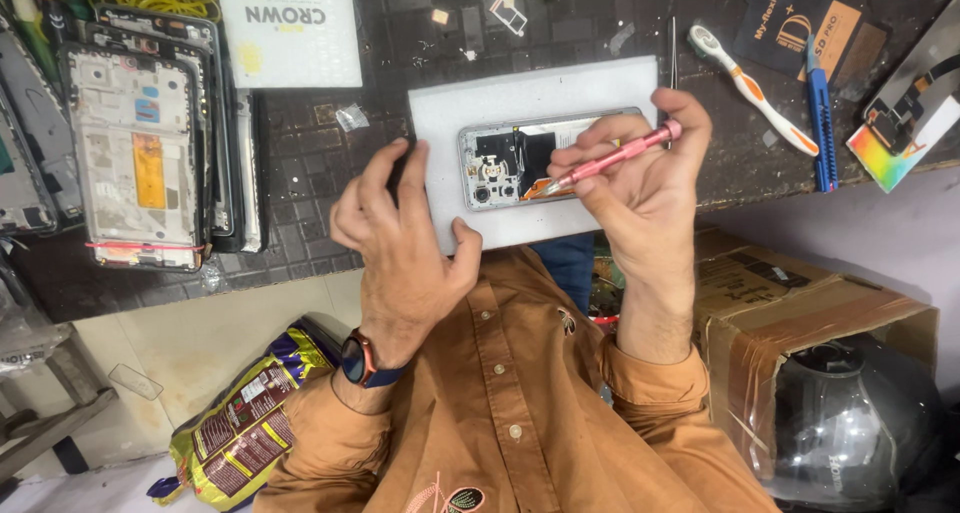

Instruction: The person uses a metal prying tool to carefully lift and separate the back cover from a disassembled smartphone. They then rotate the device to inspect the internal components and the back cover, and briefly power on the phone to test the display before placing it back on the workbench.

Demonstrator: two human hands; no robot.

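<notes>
Two hands over opened phone (520, 163) on white pad (440, 123): back cover off, internals exposed. Right hand (650, 198) fingers grasp pink screwdriver (615, 156), tip at board; left hand (400, 243) fingers loosely curled, holding nothing visible, at pad's left edge.

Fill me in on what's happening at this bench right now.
A person in an orange shirt works on an opened phone lying on a white foam pad. The right hand holds a pink screwdriver, tip down at the phone's exposed insides. The left hand hovers by the pad's left edge, fingers curled, holding nothing visible. Stripped phone frames are stacked at the far left.
</notes>
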